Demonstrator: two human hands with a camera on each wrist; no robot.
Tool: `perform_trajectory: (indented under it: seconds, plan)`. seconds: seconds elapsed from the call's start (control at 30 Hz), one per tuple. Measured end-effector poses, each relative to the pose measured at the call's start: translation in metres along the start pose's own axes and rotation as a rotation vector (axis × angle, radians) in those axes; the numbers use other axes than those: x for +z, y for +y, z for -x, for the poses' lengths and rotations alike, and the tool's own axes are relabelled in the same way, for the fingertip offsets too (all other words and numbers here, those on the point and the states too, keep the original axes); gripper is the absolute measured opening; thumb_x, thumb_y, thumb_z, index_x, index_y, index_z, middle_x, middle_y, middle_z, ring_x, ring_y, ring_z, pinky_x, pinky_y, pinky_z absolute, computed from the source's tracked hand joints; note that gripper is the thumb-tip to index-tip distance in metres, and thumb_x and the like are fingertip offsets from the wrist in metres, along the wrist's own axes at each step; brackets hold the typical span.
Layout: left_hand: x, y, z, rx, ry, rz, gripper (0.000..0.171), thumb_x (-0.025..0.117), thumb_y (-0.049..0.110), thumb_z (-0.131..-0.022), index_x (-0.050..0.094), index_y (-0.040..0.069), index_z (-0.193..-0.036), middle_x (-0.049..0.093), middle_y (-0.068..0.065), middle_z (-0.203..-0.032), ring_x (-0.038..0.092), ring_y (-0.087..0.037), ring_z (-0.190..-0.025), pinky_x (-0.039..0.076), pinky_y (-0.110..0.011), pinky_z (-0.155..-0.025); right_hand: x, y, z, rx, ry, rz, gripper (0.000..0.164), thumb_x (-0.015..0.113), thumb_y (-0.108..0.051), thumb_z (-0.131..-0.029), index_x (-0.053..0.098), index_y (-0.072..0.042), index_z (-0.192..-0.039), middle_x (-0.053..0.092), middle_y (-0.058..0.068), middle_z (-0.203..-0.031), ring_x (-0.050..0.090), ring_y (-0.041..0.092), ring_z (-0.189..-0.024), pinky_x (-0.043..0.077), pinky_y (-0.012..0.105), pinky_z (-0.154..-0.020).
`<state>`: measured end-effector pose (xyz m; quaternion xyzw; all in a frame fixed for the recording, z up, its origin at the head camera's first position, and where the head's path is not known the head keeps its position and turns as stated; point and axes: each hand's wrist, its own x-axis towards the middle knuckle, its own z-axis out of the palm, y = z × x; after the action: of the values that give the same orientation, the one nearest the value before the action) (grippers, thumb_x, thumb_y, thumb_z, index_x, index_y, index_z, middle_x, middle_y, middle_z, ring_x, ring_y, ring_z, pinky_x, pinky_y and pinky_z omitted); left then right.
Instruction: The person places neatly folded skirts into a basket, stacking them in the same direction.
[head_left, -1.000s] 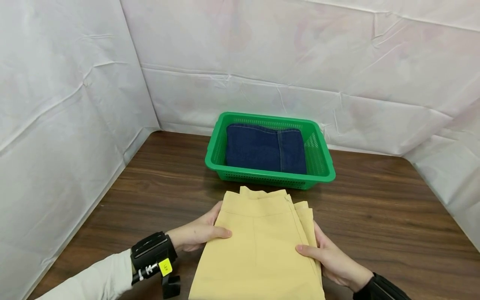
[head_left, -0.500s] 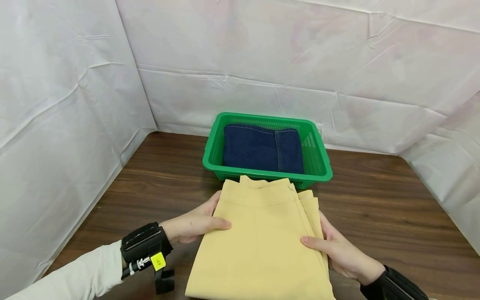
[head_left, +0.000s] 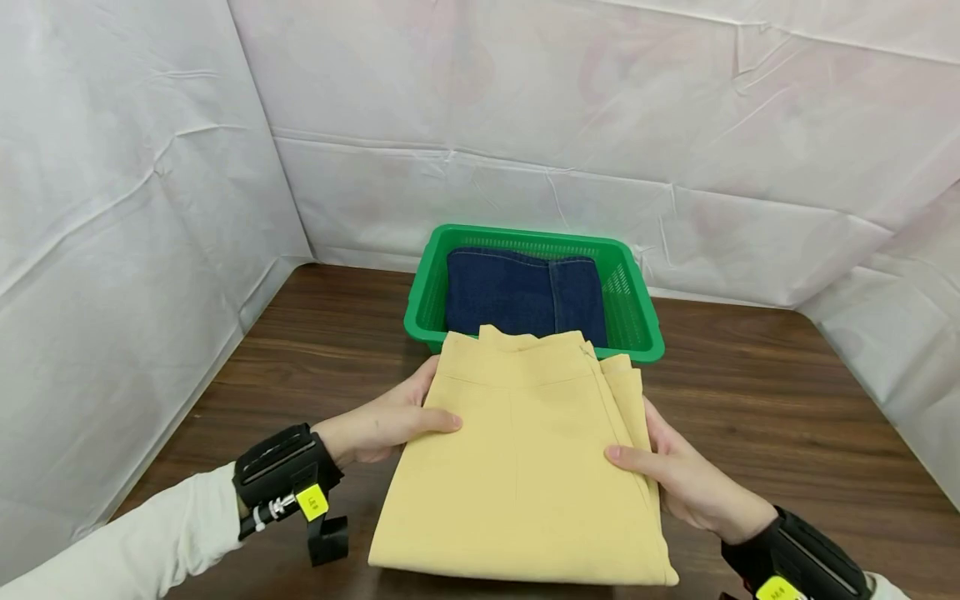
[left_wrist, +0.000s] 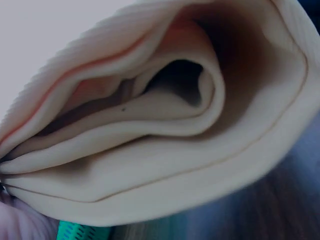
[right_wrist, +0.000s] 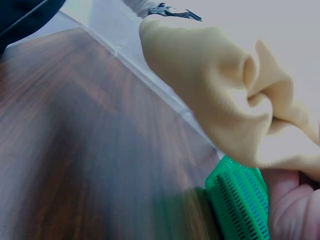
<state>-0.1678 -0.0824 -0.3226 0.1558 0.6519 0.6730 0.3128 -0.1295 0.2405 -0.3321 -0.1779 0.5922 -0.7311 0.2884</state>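
A folded yellow garment (head_left: pixel 517 467), with a waistband-like seam at its far end, is held up off the table between both hands. My left hand (head_left: pixel 393 417) grips its left edge, thumb on top and the other fingers hidden beneath. On the opposite edge my right hand (head_left: pixel 693 475) pinches it the same way. The left wrist view shows the garment's rolled layers (left_wrist: pixel 165 115) from the side. Behind it stands a green perforated basket (head_left: pixel 647 342) with folded dark blue denim (head_left: pixel 517 287) inside. The garment's far end overlaps the basket's near rim in the head view.
A dark wood-grain table (head_left: pixel 757 375) lies under everything. White sheeting (head_left: pixel 480 108) hangs behind the table and along both sides. Black straps with small devices (head_left: pixel 288 471) sit on both wrists.
Both hands have carried the yellow garment forward, toward the basket, and its near edge has come into view. The basket and denim have stayed in place.
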Motion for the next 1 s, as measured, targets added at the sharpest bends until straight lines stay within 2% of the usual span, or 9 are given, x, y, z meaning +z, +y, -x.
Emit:
perform_trajectory:
  seconds: [0.17,0.3,0.73,1.0]
  plan:
    - [-0.005,0.003,-0.007,0.009,0.017,0.036,0.07,0.052,0.001,-0.087,0.008,0.015,-0.14,0.052,-0.023,-0.112,0.065,-0.026,-0.085,0.053,-0.046,-0.071,-0.004,-0.006,-0.009,0.03,0.024,0.016,0.063,0.043,-0.002,-0.094,-0.003,-0.009,-0.137,0.058,0.006,-0.113,0.062,0.024,-0.097,0.051,0.044,-0.076]
    - [-0.01,0.006,-0.013,0.014,0.033,0.066,0.069,0.05,0.002,-0.089,0.009,0.018,-0.141,0.052,-0.02,-0.114,0.066,-0.024,-0.083,0.053,-0.046,-0.071,-0.01,-0.009,-0.016,0.019,0.015,0.028,0.057,0.042,-0.002,-0.095,0.001,-0.004,-0.136,0.059,0.007,-0.11,0.063,0.024,-0.095,0.051,0.044,-0.074]
    - [-0.025,0.016,-0.044,0.028,0.089,0.054,0.064,0.048,0.002,-0.09,0.012,0.014,-0.142,0.051,-0.018,-0.114,0.066,-0.018,-0.08,0.053,-0.041,-0.073,-0.031,-0.022,-0.038,0.065,0.102,0.079,0.061,0.046,-0.007,-0.095,0.003,-0.009,-0.138,0.057,0.004,-0.11,0.063,0.02,-0.094,0.052,0.042,-0.075]
    - [-0.035,0.022,-0.065,0.031,0.11,0.044,0.06,0.046,0.003,-0.092,0.013,0.013,-0.142,0.049,-0.018,-0.116,0.065,-0.016,-0.081,0.053,-0.039,-0.074,-0.045,-0.026,-0.053,0.058,0.124,0.071,0.05,0.045,-0.006,-0.095,0.014,-0.01,-0.134,0.057,0.004,-0.108,0.064,0.019,-0.093,0.053,0.039,-0.074]
